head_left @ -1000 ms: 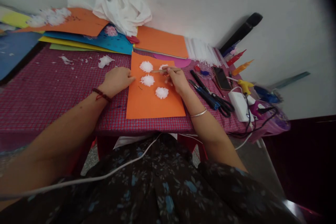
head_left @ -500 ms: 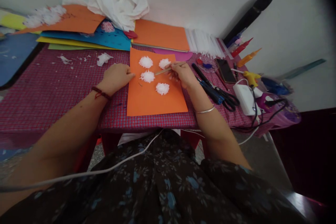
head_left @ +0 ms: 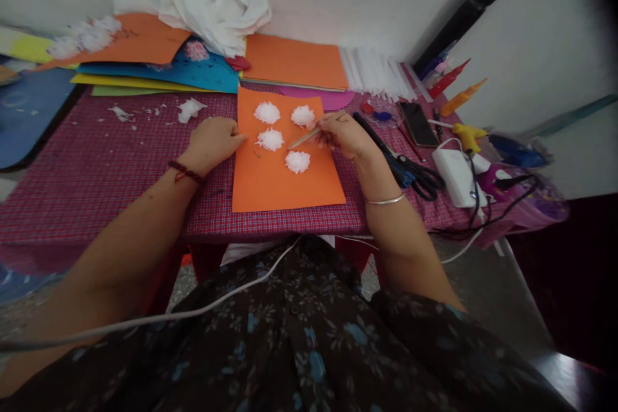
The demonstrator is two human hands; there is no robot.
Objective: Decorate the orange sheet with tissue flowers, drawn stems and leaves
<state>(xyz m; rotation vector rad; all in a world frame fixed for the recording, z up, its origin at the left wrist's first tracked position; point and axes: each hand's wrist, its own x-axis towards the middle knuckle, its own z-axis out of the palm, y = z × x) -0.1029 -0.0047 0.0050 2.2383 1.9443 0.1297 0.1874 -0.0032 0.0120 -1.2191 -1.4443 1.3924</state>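
An orange paper sheet lies on the red checked tablecloth in front of me. Several white fluffy paper flowers sit on its upper half. My left hand rests at the sheet's left edge, fingers curled, pressing the paper down. My right hand is at the sheet's right edge and pinches a thin wooden stick. The stick's tip points down-left between the flowers, just above the lowest one.
Coloured paper sheets and a crumpled white cloth lie along the wall. To the right are scissors, a phone, a white power pack with cables, a yellow glue gun and glue bottles. White paper scraps lie at left.
My right hand has drawn back to the right off the upper-right flower, and the stick has swung so its tip points down toward the lowest flower. The left hand stays put.
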